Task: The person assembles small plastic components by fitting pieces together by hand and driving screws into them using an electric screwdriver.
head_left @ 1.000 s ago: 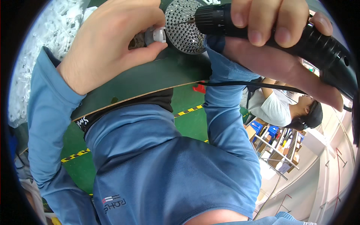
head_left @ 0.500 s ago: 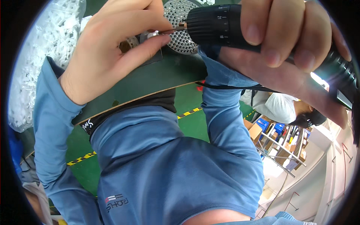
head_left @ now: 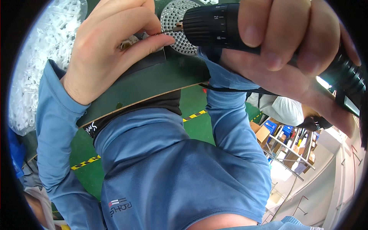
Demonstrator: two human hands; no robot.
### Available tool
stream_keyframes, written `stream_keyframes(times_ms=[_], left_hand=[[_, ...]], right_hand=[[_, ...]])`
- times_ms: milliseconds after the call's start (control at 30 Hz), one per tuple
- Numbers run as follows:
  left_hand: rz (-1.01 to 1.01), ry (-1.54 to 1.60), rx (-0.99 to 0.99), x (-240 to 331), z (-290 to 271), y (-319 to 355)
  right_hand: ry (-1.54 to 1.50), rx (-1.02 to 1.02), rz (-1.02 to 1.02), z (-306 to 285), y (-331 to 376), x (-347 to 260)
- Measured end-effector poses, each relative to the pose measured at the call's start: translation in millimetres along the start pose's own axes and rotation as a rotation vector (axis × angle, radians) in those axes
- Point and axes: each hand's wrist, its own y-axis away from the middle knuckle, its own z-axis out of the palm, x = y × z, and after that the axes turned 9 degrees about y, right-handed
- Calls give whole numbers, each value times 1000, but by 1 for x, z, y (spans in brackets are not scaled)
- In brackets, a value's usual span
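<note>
A black electric screwdriver (head_left: 211, 27) with a marked collar lies across the upper right, wrapped in the fingers of my right hand (head_left: 287, 34). Its thin bit (head_left: 177, 28) points left and reaches my left hand (head_left: 103, 53). There the thumb and forefinger are pinched together around the bit's tip; whatever they hold is too small and covered to make out. Beneath the left palm, a small brassy and silvery part (head_left: 128, 43) shows only in part. Behind the bit sits a round metal plate (head_left: 184, 46) full of holes.
A clear plastic bag of white small parts (head_left: 42, 65) lies at the far left. The green tabletop (head_left: 145, 82) ends at a thin edge near my waist. A black cable (head_left: 245, 90) crosses my right sleeve. Another person (head_left: 283, 109) and a shelf with boxes (head_left: 287, 142) are at the right.
The screwdriver and my right hand have shifted slightly left. My left fingers have drawn a little left too, and the silvery part under them is now more covered.
</note>
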Motion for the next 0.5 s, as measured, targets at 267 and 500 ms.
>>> stream_keyframes(times_ms=[267,500], left_hand=[[32,52,-41,12,-2,-7],[-63,27,-110,7,2,1]], right_hand=[[-18,-3,-9,0,-1,2],[-33,-1,5,1,-2,6]])
